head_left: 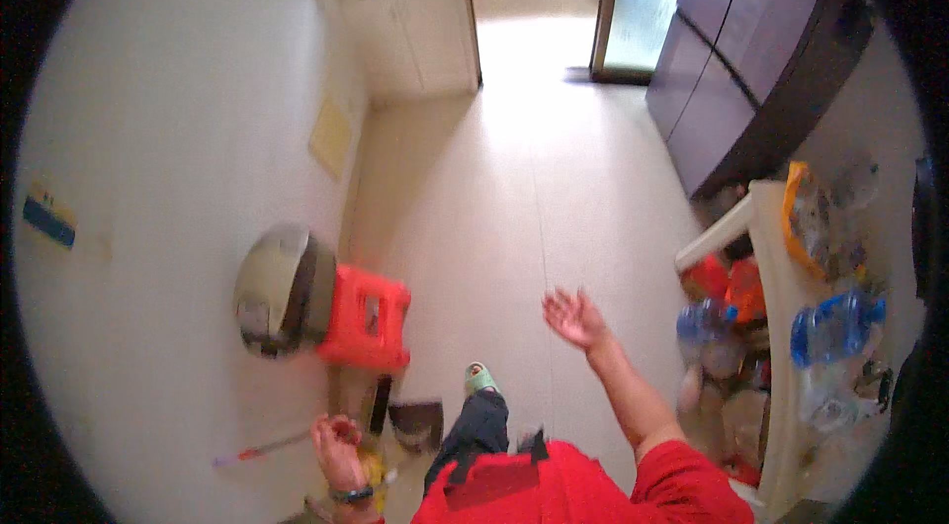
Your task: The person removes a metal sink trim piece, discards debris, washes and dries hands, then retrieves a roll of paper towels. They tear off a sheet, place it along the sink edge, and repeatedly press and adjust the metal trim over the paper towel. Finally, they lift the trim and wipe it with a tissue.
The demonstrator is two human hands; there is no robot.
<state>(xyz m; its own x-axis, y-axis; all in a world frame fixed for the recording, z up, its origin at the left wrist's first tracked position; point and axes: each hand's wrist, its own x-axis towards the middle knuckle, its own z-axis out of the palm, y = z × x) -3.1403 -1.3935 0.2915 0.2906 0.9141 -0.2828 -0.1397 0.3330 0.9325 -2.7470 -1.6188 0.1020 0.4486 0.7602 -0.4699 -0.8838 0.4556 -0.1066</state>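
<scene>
My right hand (576, 317) is held out over the floor, open, its fingers apart and nothing in it. At the lower left, my left hand (338, 452) hangs with loosely bent fingers. It looks empty, though slightly blurred. A thin stick with a red and purple end (247, 455) shows beside it, and a dark dustpan-like thing (416, 425) lies to its right. Further ahead stands a red plastic stool (368, 318), with a grey-beige helmet (282, 292) on it, against the left wall.
A white table (781, 326) on the right bears a large blue-tinted bottle (838, 328) and an orange-edged bag (799, 218). Another bottle (706, 322) and red bags are under it. Beyond stand a dark fridge (736, 40), a white cabinet (415, 40) and a bright doorway (534, 49).
</scene>
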